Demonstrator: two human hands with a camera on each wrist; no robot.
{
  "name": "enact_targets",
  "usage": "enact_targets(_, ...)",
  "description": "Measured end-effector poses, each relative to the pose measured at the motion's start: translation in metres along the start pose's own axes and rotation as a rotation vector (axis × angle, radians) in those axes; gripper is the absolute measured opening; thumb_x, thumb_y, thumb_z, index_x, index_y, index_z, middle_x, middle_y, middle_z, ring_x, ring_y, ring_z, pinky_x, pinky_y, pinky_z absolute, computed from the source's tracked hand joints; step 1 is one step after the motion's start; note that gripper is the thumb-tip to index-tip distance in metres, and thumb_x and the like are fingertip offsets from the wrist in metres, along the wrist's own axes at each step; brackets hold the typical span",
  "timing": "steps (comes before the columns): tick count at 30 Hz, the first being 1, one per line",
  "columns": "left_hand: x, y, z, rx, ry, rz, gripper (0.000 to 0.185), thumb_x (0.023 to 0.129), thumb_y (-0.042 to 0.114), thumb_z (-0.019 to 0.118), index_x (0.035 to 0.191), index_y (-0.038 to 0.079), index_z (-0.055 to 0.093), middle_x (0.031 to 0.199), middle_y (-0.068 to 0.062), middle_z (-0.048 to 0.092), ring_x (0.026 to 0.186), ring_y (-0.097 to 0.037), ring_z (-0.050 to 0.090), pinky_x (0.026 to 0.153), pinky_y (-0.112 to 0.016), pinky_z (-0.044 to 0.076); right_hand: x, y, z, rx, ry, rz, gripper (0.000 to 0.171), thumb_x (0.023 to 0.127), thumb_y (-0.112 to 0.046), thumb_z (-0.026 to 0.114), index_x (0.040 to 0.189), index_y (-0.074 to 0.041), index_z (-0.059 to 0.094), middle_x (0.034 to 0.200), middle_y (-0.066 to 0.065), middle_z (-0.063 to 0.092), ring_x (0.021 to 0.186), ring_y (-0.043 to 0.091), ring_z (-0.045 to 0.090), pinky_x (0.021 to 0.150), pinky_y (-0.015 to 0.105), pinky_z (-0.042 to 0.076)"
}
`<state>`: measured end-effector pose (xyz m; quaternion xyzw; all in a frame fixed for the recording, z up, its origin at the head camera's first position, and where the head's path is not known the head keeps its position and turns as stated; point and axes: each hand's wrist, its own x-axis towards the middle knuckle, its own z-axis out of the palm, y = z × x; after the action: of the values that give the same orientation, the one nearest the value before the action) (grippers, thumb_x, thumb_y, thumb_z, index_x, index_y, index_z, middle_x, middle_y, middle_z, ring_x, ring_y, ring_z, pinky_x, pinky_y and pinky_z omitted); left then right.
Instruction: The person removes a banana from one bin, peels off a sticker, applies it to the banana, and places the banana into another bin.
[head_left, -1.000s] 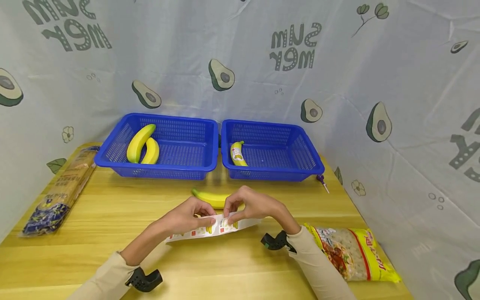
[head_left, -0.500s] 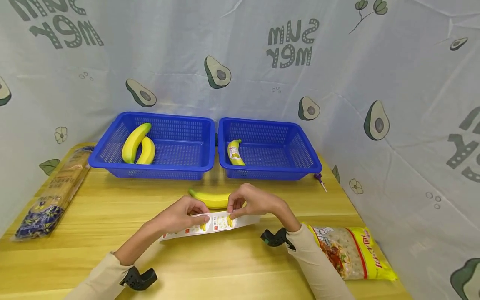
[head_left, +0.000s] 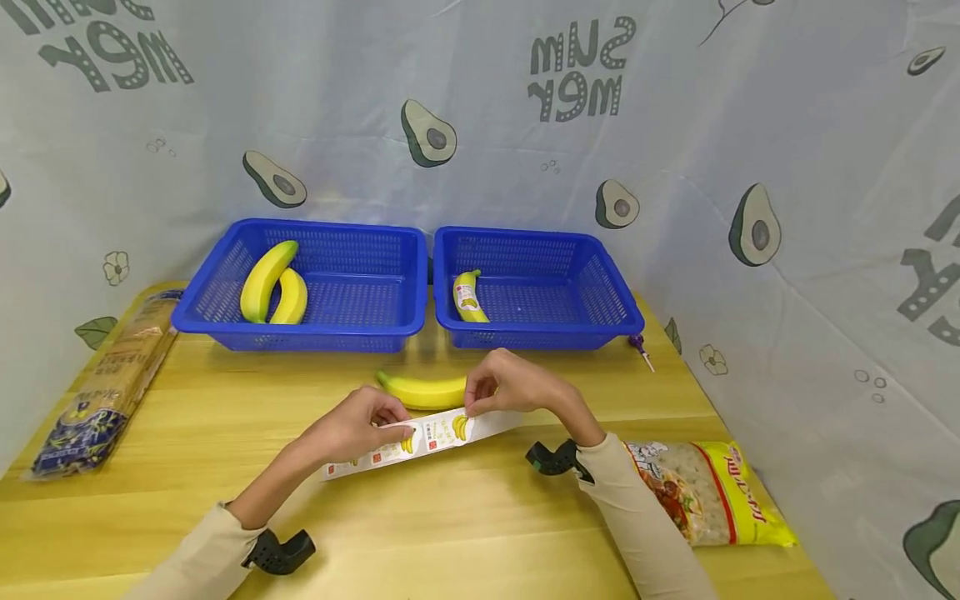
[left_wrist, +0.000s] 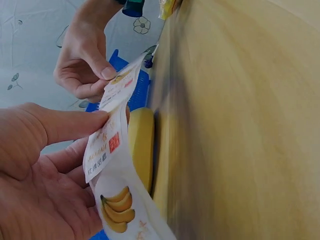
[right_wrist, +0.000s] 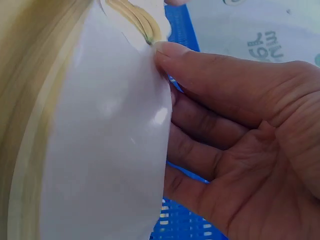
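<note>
Just beyond my grip lay a banana [head_left: 422, 392]; left hand [head_left: 352, 429] and right hand [head_left: 519, 384] pinched the strip [head_left: 439, 433], which seemed light, flimsy, best held by its edge.

Pale grey sheeting [head_left: 337, 50] – avocado-printed, lightly creased – hangs behind a yellowish wood-grain table [head_left: 450, 533]

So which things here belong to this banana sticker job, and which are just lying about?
Likely part of the job:
banana sticker strip, pinched by the left hand and right hand
loose banana behind it
left blue basket, holding two bananas
right blue basket, holding one stickered banana

Probably just lying about:
long tan food packet, left
yellow-edged food packet, right
purple lollipop
</note>
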<state>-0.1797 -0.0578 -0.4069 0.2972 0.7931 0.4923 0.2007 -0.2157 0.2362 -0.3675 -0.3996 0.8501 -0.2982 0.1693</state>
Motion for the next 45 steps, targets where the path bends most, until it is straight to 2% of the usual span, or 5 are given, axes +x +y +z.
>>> enact_targets(9, 0.0, -0.001, 0.0, -0.023, -0.022, 0.016, 0.011, 0.102, 0.007, 0.074, 0.102, -0.003, 0.078, 0.088, -0.003, 0.074, 0.076, -0.014, 0.062, 0.069, -0.025, 0.053, -0.003, 0.001, -0.002, 0.054, -0.055, -0.029, 0.005, 0.095, -0.003, 0.082, 0.096, -0.005, 0.078, 0.087, -0.003, 0.076, 0.077, 0.003, 0.068, 0.075, 0.028, 0.063)
enact_targets(22, 0.003, 0.0, 0.006, -0.15, -0.069, -0.001, 0.015, 0.104, 0.007, 0.071, 0.106, -0.006, 0.077, 0.084, -0.002, 0.072, 0.071, -0.013, 0.056, 0.062, -0.023, 0.045, -0.002, -0.004, 0.009, 0.141, -0.081, -0.17, 0.026, 0.094, -0.004, 0.084, 0.119, -0.001, 0.079, 0.094, 0.005, 0.079, 0.083, 0.004, 0.07, 0.08, 0.029, 0.065)
enact_targets(26, 0.003, 0.0, 0.007, -0.169, -0.081, 0.007, 0.015, 0.104, 0.006, 0.07, 0.106, -0.008, 0.076, 0.081, -0.001, 0.069, 0.067, -0.012, 0.05, 0.06, -0.022, 0.041, 0.0, -0.006, 0.012, 0.146, -0.084, -0.195, 0.022, 0.094, -0.003, 0.083, 0.115, -0.001, 0.08, 0.098, 0.006, 0.081, 0.082, 0.004, 0.07, 0.08, 0.029, 0.065)
enact_targets(31, 0.002, -0.001, 0.007, -0.174, -0.089, 0.005, 0.015, 0.105, 0.007, 0.069, 0.106, -0.007, 0.075, 0.084, -0.002, 0.07, 0.068, -0.013, 0.052, 0.06, -0.023, 0.044, 0.001, -0.006, 0.012, 0.147, -0.082, -0.177, 0.016, 0.094, -0.001, 0.083, 0.109, 0.001, 0.08, 0.1, 0.009, 0.08, 0.083, 0.005, 0.071, 0.081, 0.029, 0.065)
enact_targets(45, 0.001, -0.003, 0.004, -0.138, -0.044, 0.018, 0.014, 0.104, 0.005, 0.07, 0.105, -0.008, 0.076, 0.087, -0.005, 0.074, 0.073, -0.014, 0.058, 0.063, -0.022, 0.048, 0.001, 0.0, 0.007, 0.108, -0.083, -0.059, 0.006, 0.093, -0.002, 0.084, 0.091, -0.002, 0.079, 0.086, 0.0, 0.077, 0.075, 0.0, 0.069, 0.073, 0.026, 0.063)
